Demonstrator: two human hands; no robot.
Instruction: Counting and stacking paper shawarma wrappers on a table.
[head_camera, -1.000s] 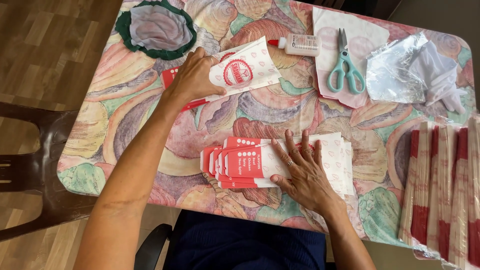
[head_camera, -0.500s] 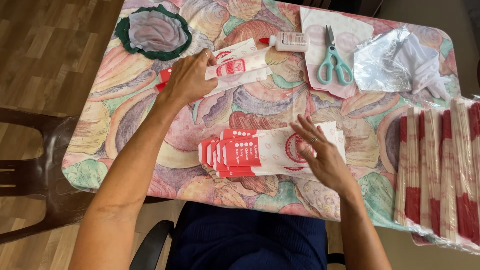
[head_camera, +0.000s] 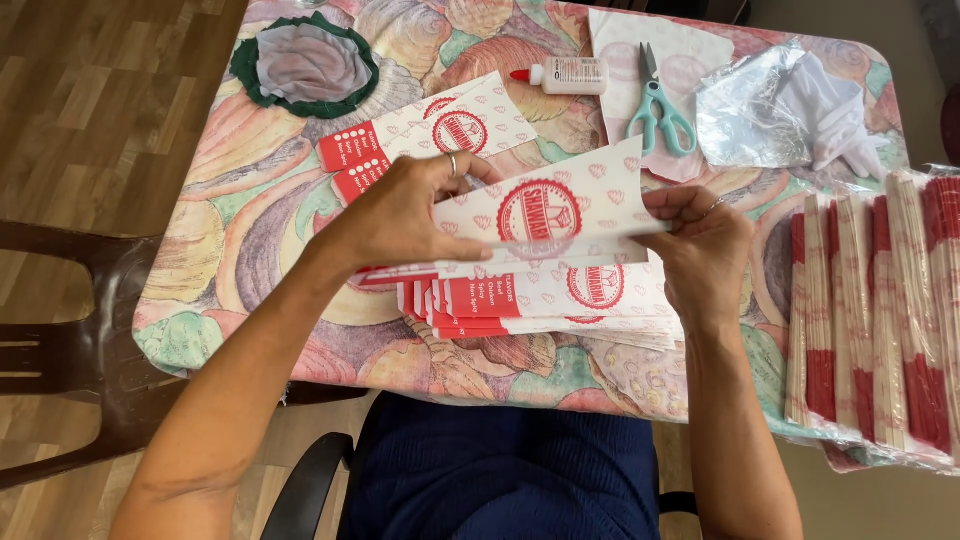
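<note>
Above a fanned stack of red-and-white paper sleeves (head_camera: 545, 305) on a shell-patterned worktop (head_camera: 250, 215), a person holds one printed sleeve (head_camera: 545, 205) between both hands. The left hand (head_camera: 400, 215) has its grip closed on the sheet's left end, thumb on top; the right hand (head_camera: 705, 235) pinches the right end between fingertips, so the paper hangs level just over the stack and clear of it.

To handle it well, the two grips would do best to keep an even pull, so the thin paper neither buckles at the middle nor creases across the round red emblem, and to come down square with the pile directly beneath the hands.

Beyond the left grip lie two more flat sleeves (head_camera: 420, 135), and farther off a green-edged grey doily (head_camera: 305, 65). Beyond the right grip, a small glue bottle with a red tip (head_camera: 565, 75) and teal-handled scissors (head_camera: 655, 105) rest on a paper sheet, near crumpled clear plastic wrap (head_camera: 790, 100). Outboard of the right hand, bundles of flat-packed sleeves (head_camera: 875, 320) sit in clear wrapping at the worktop's edge, close enough for an elbow to brush. A brown chair (head_camera: 70, 350) stands well off to the left. Nothing lies between the held sleeve and the stack.
</note>
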